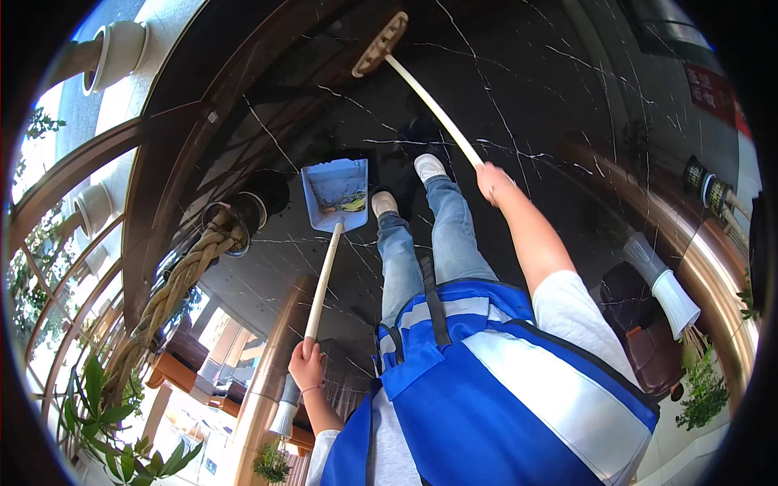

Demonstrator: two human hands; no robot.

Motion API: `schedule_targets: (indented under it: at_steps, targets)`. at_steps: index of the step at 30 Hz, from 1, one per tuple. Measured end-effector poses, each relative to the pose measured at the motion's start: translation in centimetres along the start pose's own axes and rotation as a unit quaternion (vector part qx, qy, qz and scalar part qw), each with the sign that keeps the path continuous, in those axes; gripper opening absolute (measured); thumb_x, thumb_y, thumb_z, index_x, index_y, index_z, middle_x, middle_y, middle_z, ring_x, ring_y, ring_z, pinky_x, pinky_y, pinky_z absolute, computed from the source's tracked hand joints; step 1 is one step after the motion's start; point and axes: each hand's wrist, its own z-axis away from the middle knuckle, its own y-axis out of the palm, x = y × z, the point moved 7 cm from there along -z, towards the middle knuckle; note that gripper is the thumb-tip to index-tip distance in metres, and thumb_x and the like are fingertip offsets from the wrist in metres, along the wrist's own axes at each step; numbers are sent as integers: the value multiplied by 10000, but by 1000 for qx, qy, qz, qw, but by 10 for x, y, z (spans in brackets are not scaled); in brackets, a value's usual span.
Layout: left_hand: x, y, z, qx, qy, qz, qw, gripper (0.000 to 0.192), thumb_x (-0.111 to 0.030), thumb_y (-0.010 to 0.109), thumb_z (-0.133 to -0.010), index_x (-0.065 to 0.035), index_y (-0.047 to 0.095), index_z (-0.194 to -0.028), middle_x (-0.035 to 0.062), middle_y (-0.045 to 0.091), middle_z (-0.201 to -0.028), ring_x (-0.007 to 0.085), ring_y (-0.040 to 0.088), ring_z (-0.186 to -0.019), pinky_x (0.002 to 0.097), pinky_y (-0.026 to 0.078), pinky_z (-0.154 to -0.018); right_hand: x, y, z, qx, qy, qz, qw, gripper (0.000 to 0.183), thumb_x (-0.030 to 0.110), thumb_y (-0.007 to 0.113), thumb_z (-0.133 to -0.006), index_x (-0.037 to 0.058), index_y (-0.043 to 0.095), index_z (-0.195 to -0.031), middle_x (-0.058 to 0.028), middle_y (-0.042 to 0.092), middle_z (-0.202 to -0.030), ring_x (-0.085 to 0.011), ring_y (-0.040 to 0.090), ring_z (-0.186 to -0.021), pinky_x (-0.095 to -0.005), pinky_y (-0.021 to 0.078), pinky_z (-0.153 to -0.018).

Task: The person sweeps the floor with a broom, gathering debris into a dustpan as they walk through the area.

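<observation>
My left hand [306,362] grips the end of a pale long handle [323,282] that runs to a blue dustpan [336,188]. The dustpan is on the dark floor left of my shoes, with green-yellow leaves [354,203] and dark debris inside. My right hand [495,183] is closed around the white pole of a long-handled floor tool [434,109], a broom or a mop. Its narrow brown head [381,44] lies far ahead on the floor, well apart from the dustpan; its underside is hidden.
Left of the dustpan, a braided-trunk plant [182,285] rises from a dark pot [252,209] beside tall framed windows [67,161]. White planters [118,54] stand beyond the glass. At right are a tall white vase [674,304] and a brown leather seat [653,358]. The white-veined black floor [516,79] is glossy.
</observation>
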Motion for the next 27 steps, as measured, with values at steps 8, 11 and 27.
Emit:
schedule_targets:
  at_steps: [8,11,27]
  targets:
    - [35,-4,-73,22,113,-52,992,239,-152,584,-682,17,561,-850,56,549,-613,97,529,-499,218,439,-454,-124,131,139,60,157,-84,982,524,375,206,-844,-62,485,-918,-262,513,-918,-354,527,-829,-393,432,-725]
    - [27,-5,-106,50,118,-120,984,276,-246,583,-657,-50,566,-852,147,568,-684,281,566,-665,331,434,-613,-119,128,168,111,214,-130,962,556,416,282,-832,-66,514,-680,-182,525,-527,-250,511,-348,-342,431,-348]
    - [-98,17,-141,107,305,-249,913,265,-292,540,-664,-62,564,-795,144,559,-714,318,531,-687,370,420,-614,-135,91,317,-68,196,-60,976,346,278,442,-805,-58,498,-740,-126,525,-518,-183,530,-386,-301,426,-340]
